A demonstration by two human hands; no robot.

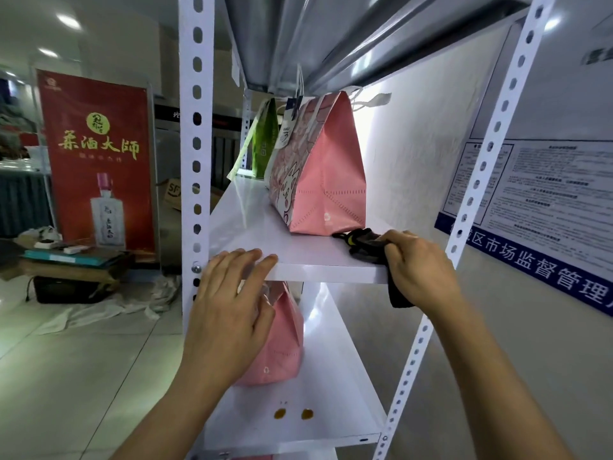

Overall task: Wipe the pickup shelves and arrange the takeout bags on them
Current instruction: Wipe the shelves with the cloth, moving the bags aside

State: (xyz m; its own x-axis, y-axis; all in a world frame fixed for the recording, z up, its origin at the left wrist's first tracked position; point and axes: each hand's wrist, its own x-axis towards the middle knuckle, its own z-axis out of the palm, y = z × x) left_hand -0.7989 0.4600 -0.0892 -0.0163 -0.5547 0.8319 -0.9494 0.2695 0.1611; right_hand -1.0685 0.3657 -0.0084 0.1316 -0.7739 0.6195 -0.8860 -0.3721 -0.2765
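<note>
1. The white shelf rack (195,180) fills the view, its perforated posts on either side, and this is the wiping step: the middle shelf (262,224) is under the cloth now.
2. On that shelf, a pink takeout bag (326,180) stands upright toward the right, with a green bag (267,141) behind it, farther back.
3. One level down, the lower shelf (335,376) carries a second pink bag (282,340), and two brownish spots (293,414) sit near its front edge. My read: that level has not been wiped yet.
4. Left hand (232,300) is flat and relaxed, fingertips resting on the middle shelf's front lip, gripping nothing, apparently steadying.
5. Right hand (414,263) is clenched around a dark cloth (365,242), bunched on the shelf's front right corner, right by the pink bag's base, one end hanging off the edge.
6. Next move, I'd judge: sweep the cloth left across the bare front, taking care not to nudge the bag.
</note>
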